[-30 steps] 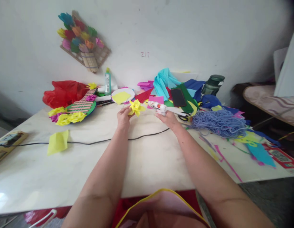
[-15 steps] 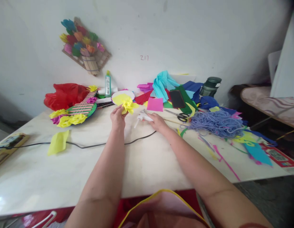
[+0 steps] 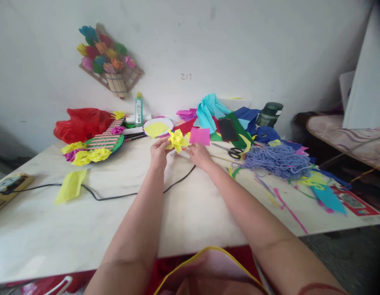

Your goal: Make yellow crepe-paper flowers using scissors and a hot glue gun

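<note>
My left hand (image 3: 159,152) is closed, its fingertips pinching a yellow paper flower (image 3: 177,141) with pointed petals above the table. Close to the flower's right side is my right hand (image 3: 200,156), its fingers curled round a white glue gun that is now mostly hidden behind the flower and fingers. Only a small orange bit of it shows between the hands. A black cord (image 3: 116,197) runs from beneath my right hand across to the left. Just behind the flower lies a white disc (image 3: 167,124) with a yellow paper piece (image 3: 155,129) on it.
On the left are a decorated green craft piece (image 3: 117,143), a red plastic bag (image 3: 85,123), a glue bottle (image 3: 138,110) and a power strip (image 3: 11,184). To the right lie a pink paper square (image 3: 199,136), a phone (image 3: 228,130), scissors (image 3: 235,153) and blue yarn (image 3: 277,161).
The flower has moved right and turned to face me, carried by my left hand. My right hand has shifted slightly left, and the glue gun has gone mostly out of sight behind the flower.
</note>
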`<state>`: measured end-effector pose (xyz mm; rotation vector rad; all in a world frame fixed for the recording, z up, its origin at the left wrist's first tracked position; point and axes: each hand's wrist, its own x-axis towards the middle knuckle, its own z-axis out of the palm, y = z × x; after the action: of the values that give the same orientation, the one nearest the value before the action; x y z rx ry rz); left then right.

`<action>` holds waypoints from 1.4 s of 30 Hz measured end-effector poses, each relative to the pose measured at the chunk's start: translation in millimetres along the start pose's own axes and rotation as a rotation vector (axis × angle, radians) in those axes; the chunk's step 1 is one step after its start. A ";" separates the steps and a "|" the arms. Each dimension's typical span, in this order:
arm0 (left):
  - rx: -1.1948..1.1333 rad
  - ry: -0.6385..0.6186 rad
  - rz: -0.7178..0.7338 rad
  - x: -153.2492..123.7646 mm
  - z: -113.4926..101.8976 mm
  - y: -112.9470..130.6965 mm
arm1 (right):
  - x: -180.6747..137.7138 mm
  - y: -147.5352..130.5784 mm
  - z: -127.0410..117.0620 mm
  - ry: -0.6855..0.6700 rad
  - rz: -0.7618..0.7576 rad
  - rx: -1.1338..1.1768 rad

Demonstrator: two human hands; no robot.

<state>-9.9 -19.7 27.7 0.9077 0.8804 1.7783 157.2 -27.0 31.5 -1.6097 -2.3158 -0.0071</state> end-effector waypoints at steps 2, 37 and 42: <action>0.014 -0.015 -0.027 -2.5 4.2 -0.7 | -5.0 15.9 -12.0 0.003 0.085 -0.078; 0.202 -0.243 -0.131 -15.6 7.8 -12.6 | -21.9 70.8 -27.8 0.345 -0.024 0.236; 0.221 -0.246 -0.129 -16.4 9.3 -11.6 | -21.4 70.4 -27.6 0.353 -0.035 0.190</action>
<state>7.8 -29.7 18.8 1.1574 0.9633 1.4430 235.3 -25.9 39.7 -1.3518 -2.0086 -0.0711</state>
